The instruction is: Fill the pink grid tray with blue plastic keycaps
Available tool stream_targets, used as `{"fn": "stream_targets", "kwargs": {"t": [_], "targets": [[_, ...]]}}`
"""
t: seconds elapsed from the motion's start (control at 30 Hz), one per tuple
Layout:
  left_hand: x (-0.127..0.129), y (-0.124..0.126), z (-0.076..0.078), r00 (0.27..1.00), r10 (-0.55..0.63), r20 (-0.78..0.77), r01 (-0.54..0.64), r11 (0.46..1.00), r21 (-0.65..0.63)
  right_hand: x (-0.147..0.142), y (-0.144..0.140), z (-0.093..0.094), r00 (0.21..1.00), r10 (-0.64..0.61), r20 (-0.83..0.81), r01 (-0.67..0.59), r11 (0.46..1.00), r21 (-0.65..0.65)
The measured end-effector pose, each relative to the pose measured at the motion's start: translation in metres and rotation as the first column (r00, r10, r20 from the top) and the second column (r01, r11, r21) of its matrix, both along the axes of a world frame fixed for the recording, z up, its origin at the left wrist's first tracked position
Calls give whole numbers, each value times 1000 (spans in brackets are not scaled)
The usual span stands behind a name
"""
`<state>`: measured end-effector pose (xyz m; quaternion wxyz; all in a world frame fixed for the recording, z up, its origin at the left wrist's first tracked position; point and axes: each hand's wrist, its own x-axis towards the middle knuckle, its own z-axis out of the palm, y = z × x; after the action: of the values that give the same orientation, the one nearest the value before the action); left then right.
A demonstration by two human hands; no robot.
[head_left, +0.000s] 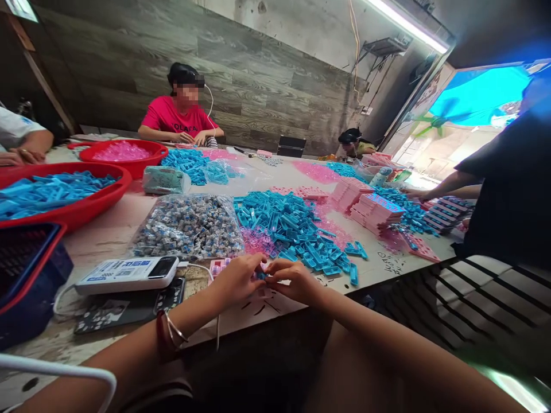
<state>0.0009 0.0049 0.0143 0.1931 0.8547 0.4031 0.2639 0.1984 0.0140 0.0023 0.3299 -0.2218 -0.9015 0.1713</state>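
Pale, worn tabletop (112, 229), crowded. At left, red basins (86, 209) of blue pieces and of pink pieces (123, 152). In the middle, a clear bag of small grey parts (189, 226) beside a heap of blue plastic pieces (293, 229). Near the front edge, a white power bank (129, 274) on a dark phone (129, 307). Farther right, stacked pink trays (374, 209).

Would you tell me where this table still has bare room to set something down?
Bare tabletop lies between the red basin and the bag of grey pieces. It is crowded from the blue pile to the pink stacks.
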Motion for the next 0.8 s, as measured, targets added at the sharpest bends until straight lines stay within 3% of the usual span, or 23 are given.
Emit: {"fn": "stream_targets", "kwargs": {"t": [0.2, 0.53, 0.8], "targets": [[1, -3, 2, 1000, 4, 20, -5, 1000, 17, 3, 6, -3, 1000, 11, -12, -11, 999, -46], [1, 8, 6, 994, -61, 93, 67, 995, -67, 3, 10, -1, 998, 47, 33, -44, 997, -62], [-2, 10, 3, 987, -78, 140, 93, 990, -103, 0, 2, 1, 1000, 5, -12, -6, 998, -66]]}}
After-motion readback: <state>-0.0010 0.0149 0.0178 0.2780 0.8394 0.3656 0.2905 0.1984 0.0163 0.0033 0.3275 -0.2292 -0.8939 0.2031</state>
